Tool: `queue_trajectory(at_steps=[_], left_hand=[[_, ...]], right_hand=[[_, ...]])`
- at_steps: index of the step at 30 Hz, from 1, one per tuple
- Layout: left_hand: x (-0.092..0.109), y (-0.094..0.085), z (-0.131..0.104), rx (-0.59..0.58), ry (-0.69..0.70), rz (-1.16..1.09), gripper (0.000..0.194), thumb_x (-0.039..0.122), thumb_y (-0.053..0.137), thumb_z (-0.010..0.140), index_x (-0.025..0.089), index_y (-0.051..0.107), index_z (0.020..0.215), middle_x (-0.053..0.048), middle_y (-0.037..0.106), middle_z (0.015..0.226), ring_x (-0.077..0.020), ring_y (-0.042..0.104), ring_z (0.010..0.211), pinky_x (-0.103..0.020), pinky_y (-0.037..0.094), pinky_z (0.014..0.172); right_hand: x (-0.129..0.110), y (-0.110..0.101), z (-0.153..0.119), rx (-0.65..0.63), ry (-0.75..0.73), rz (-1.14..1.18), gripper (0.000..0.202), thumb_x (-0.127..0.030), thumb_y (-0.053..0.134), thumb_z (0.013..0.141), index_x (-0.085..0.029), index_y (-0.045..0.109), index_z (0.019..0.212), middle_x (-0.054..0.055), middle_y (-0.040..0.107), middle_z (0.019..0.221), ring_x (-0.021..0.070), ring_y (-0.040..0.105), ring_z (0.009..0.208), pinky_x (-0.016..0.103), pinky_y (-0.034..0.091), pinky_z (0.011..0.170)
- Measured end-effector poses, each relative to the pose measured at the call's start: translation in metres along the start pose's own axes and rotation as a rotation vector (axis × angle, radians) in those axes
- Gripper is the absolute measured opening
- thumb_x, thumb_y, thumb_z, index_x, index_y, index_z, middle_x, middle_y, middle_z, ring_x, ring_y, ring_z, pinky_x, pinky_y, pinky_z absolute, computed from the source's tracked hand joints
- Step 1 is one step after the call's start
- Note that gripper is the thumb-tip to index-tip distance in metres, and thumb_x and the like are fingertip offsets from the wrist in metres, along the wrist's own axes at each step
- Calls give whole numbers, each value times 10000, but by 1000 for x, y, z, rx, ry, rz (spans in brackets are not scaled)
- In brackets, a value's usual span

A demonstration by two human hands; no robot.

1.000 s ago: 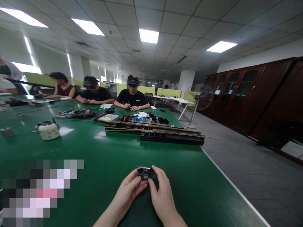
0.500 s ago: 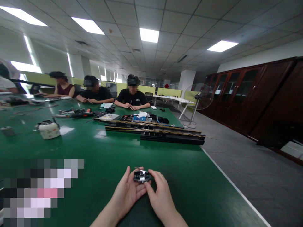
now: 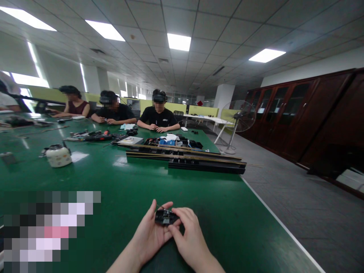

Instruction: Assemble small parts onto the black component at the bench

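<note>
A small black part with shiny silver metal pieces (image 3: 165, 217) lies over the fingers of my left hand (image 3: 150, 233), which is palm up with its thumb raised. A thin wire-like strand sticks up from its upper left side. My right hand (image 3: 189, 235) pinches the right end of this part between thumb and fingertips. Its exact kind is too small to make out. Both hands are above the green tabletop (image 3: 119, 206) near its front.
Ahead lie long black rails (image 3: 207, 167) with thin brass-coloured rods on top. A cream jar (image 3: 58, 155) stands to the left, near tools (image 3: 91, 136). Several people sit at the far side. The table's white edge (image 3: 284, 223) runs down the right, and a fan (image 3: 236, 117) stands beyond.
The black part has shifted slightly left and tilted, so its metal pieces look darker. My right hand has moved a little left with it.
</note>
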State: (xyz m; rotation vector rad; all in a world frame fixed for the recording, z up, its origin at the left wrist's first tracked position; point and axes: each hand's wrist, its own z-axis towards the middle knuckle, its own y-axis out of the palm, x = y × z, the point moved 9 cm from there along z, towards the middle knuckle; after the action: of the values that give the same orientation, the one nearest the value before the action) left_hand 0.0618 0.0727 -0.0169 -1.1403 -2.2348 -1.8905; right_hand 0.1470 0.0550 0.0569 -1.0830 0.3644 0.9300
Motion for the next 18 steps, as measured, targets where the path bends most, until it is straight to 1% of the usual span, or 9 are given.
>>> queue_trajectory(at_steps=[4,10,15,18], left_hand=[[-1,3,0,-3,-8,-10,380,458,472,820,120,589,950,-117,686,863,-242,673,776,-333,485,722],[1,3,0,14,13,-16,371,442,446,838,116,614,893,-108,686,809,-232,674,757,-305,496,670],[1,0,3,28,33,-22,354,408,429,855,114,625,870,-94,685,757,-206,668,683,-307,504,630],[2,-5,5,56,69,-27,345,382,419,863,109,628,832,-83,681,712,-180,650,620,-320,505,631]], right_hand=[[-1,1,0,-5,-22,-2,352,-147,587,707,-250,603,1043,47,631,1034,210,553,995,365,440,872],[0,2,-1,5,-29,0,375,-141,560,735,-249,574,1094,52,614,1078,208,535,1029,376,428,896],[-10,0,-2,27,-97,-44,352,-151,577,720,-283,603,1045,37,613,1067,203,539,1022,367,435,886],[-11,1,-2,10,-89,-65,332,-168,610,696,-288,624,1005,39,608,1069,213,536,1021,381,433,882]])
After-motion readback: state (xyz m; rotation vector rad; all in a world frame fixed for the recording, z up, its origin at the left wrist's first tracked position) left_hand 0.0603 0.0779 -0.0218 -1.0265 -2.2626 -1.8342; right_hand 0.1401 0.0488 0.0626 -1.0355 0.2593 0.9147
